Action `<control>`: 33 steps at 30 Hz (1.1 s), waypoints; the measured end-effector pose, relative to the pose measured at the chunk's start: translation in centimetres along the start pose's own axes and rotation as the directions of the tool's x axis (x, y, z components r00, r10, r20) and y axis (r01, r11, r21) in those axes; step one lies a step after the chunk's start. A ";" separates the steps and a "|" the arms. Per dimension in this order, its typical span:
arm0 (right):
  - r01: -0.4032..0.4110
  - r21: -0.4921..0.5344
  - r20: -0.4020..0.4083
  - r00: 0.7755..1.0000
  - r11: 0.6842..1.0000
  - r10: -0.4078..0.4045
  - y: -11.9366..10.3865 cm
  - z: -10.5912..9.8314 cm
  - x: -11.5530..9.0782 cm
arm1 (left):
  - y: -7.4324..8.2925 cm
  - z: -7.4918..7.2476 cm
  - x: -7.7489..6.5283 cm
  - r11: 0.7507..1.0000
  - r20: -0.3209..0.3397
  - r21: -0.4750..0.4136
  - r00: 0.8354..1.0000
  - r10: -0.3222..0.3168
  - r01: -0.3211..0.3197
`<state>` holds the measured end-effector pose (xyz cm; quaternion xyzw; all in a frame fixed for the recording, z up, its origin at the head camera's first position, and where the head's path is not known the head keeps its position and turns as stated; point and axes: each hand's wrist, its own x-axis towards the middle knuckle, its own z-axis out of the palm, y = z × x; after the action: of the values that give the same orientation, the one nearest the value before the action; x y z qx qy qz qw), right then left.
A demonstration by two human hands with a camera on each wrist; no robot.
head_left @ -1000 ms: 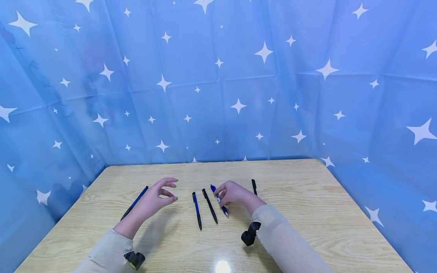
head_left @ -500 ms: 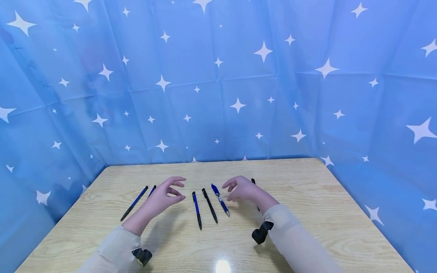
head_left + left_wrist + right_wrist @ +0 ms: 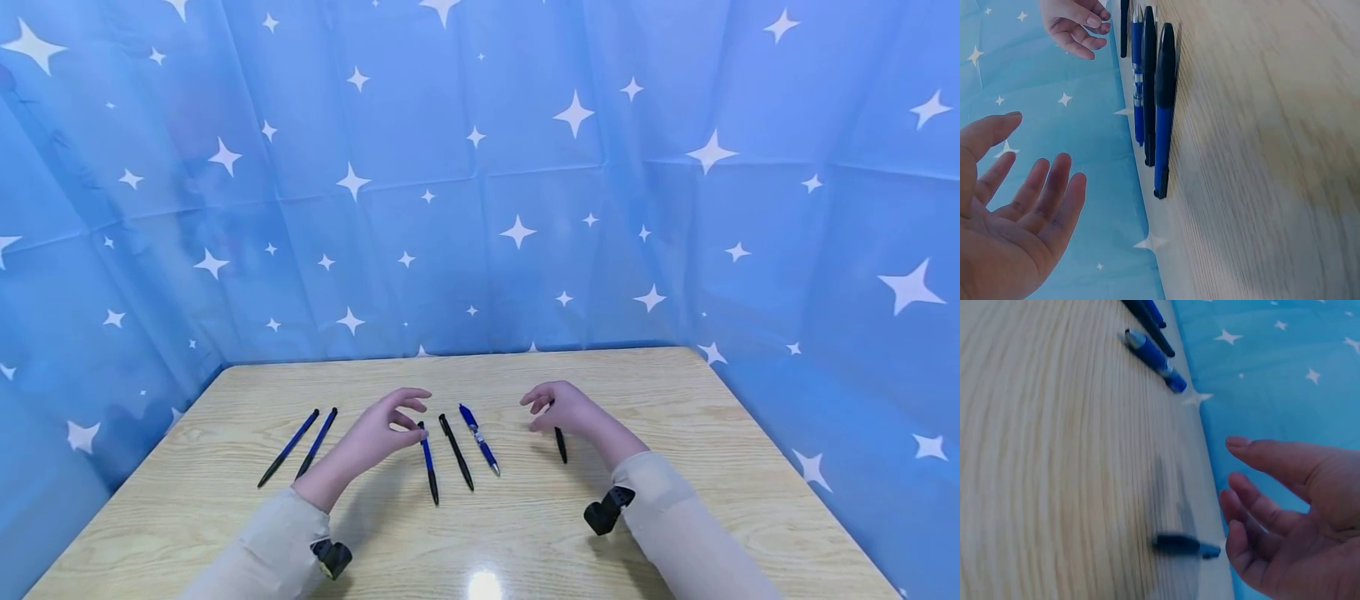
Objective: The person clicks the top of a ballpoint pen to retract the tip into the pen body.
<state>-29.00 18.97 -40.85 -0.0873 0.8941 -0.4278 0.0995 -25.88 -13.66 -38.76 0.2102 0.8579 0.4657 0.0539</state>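
Observation:
My left hand (image 3: 378, 433) hovers with fingers apart and relaxed, overlapping the top of a blue pen with a black grip (image 3: 430, 468) in the head view. Nothing is in its palm in the left wrist view. To the right of that pen lie a black pen (image 3: 457, 456) and a blue pen with a silver tip (image 3: 481, 442). My right hand (image 3: 576, 412), loosely bent and holding nothing, hangs above another black pen (image 3: 562, 448), hiding its upper part. The right wrist view shows this black pen (image 3: 1179, 544) on the tabletop below the fingers.
Two blue-and-black pens, an outer one (image 3: 288, 450) and an inner one (image 3: 321, 437), lie left of my left forearm. The wooden table (image 3: 675, 500) ends at a blue star-patterned curtain (image 3: 450, 250). Each sleeve carries a small black wrist camera.
My right hand has let go of the silver-tipped blue pen and moved right, over the black pen. My left hand has drifted right, uncovering the second pen on the left.

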 end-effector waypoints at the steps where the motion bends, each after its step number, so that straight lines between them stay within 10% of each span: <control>1: -0.005 0.005 0.000 1.000 1.000 0.005 0.2 -0.2 -0.1 | 0.1 0.1 0.1 1.000 0.002 -0.002 1.000 0.005 -0.005; 33: 0.023 -0.199 0.107 0.994 0.980 -0.001 3.4 -0.8 -0.1 | 0.4 1.4 0.8 1.000 0.035 -0.013 0.999 0.029 -0.028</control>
<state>-29.32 21.72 -43.00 -0.1248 0.9254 -0.3314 0.1350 -26.05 -12.07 -39.08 0.2300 0.8508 0.4682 0.0635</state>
